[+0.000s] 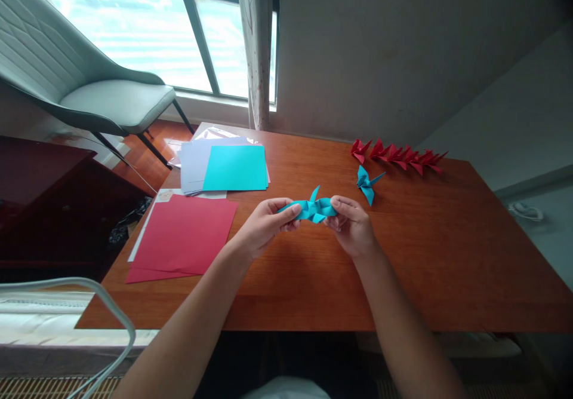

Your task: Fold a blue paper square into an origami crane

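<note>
A folded blue paper crane (316, 209) is held above the wooden table, its two wings stretched out sideways and one thin point sticking up. My left hand (271, 223) pinches the left wing between thumb and fingers. At the other wing, my right hand (352, 223) grips the tip in the same way. Just beyond my right hand, a finished-looking blue crane (367, 184) rests on the table. Farther back, several red paper cranes (403, 156) stand in a row.
Blue paper sheets (235, 168) lie over pale lilac sheets (193, 163) at the back left of the table (304, 291). Red sheets (185, 235) are nearer me. A grey chair (120, 103) stands by the window, and a white cable (107, 306) loops at the lower left.
</note>
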### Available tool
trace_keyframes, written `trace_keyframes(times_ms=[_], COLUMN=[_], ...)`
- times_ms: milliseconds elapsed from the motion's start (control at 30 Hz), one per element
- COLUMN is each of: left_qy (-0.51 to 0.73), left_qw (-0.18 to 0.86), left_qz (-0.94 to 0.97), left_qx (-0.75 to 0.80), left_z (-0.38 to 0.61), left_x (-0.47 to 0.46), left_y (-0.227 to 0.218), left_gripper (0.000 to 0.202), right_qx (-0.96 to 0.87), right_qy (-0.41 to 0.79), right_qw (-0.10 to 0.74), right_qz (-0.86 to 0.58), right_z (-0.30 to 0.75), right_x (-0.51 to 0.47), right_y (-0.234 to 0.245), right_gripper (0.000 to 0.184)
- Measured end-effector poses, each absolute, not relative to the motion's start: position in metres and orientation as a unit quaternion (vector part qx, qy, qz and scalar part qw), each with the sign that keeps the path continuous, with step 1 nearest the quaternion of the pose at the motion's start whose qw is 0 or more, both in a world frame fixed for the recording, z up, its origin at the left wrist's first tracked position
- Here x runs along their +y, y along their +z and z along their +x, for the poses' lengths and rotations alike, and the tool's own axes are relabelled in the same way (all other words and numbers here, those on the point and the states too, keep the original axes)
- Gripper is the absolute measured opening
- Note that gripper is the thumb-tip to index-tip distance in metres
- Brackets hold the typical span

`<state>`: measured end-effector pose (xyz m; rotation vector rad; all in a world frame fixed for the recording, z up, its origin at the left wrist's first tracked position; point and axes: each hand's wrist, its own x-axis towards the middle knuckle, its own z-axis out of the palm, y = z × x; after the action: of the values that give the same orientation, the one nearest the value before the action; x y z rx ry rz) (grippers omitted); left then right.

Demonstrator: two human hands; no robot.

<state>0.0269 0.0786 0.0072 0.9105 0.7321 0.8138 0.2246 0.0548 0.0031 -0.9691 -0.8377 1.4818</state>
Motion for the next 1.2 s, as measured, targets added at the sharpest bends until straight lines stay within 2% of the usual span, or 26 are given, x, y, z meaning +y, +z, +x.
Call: trace_keyframes(times_ms=[133, 400, 700, 933, 1200], left_qy=[0.389, 0.445, 0.372, 0.419, 0.369], left_qw=[0.756, 0.745, 0.764, 0.749, 0.763], left_qz=[0.403, 0.348, 0.400, 0.372, 0.405], left_qx=[0.339, 0.355, 0.344, 0.355, 0.342], left_z=[0.029, 0.035, 0.025, 0.030, 0.026], left_x=[0.078, 0.076, 0.080, 0.080, 0.081], left_y=[0.008, 0.009, 0.007, 0.006, 0.004], left_gripper=[0.035, 0.034, 0.035, 0.036, 0.035], right_qx=[-0.335, -0.361, -0.363, -0.373, -0.348], right_qy=[0.647, 0.555, 0.601, 0.577, 0.597], right_qw=[0.560, 0.601, 0.564, 0.575, 0.571], right_qz=[-0.395, -0.448, -0.434, -0.443, -0.444], right_z=[0.225, 0.215, 0.225, 0.223, 0.225], right_x=[0.056, 0.054, 0.055, 0.055, 0.056], right_y=[0.002, 0.002, 0.000, 0.002, 0.002], right_gripper=[0.035, 0.027, 0.032, 0.028, 0.030])
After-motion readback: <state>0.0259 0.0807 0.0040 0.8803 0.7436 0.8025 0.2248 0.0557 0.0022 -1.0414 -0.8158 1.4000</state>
